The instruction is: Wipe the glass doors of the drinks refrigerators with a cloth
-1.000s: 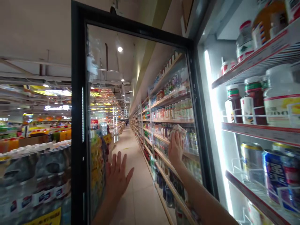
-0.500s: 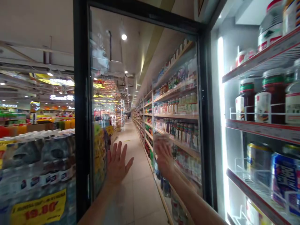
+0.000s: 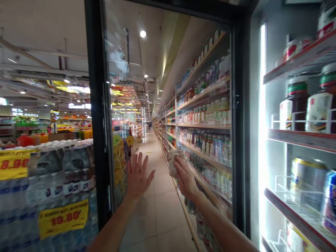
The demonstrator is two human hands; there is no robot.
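Note:
An open glass door (image 3: 168,115) with a black frame (image 3: 97,105) stands before me, and the aisle shows through it. My left hand (image 3: 139,175) lies flat against the lower part of the pane, fingers spread, holding nothing. To its right, my right hand (image 3: 185,176) presses a pale crumpled cloth (image 3: 175,161) against the glass. The fingers lie over the cloth, and their tips are partly blurred.
On the right is a lit cooler with wire-fronted shelves (image 3: 296,138) of dark bottles (image 3: 292,103) and cans (image 3: 307,178). Packs of bottled water (image 3: 63,189) with yellow price signs (image 3: 63,218) are stacked left of the door.
The view has turned a little left, so the door and cooler sit further right. My right hand has wiped the cloth slightly left across the glass; my left hand stays flat on it.

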